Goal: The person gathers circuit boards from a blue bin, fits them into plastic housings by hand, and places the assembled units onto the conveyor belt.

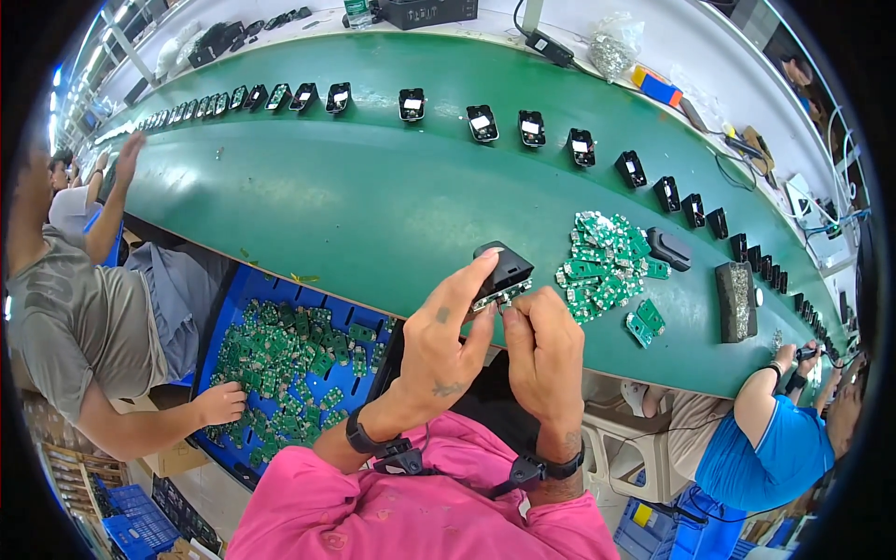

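Above the near edge of the green table, my left hand grips a black plastic housing, thumb below and fingers on top. A green circuit board shows at the housing's near side. My right hand is closed in a pinch at that board; whatever sits between its fingertips is too small to make out. To the right of my hands lies a loose heap of green circuit boards, with a couple of boards apart from it. Beside the heap rests a smooth black oblong case.
Black housings stand in a long curved row along the green table. A dark speckled block is at right. Left of me, a co-worker's hand reaches into a blue bin of boards. Another person works at right.
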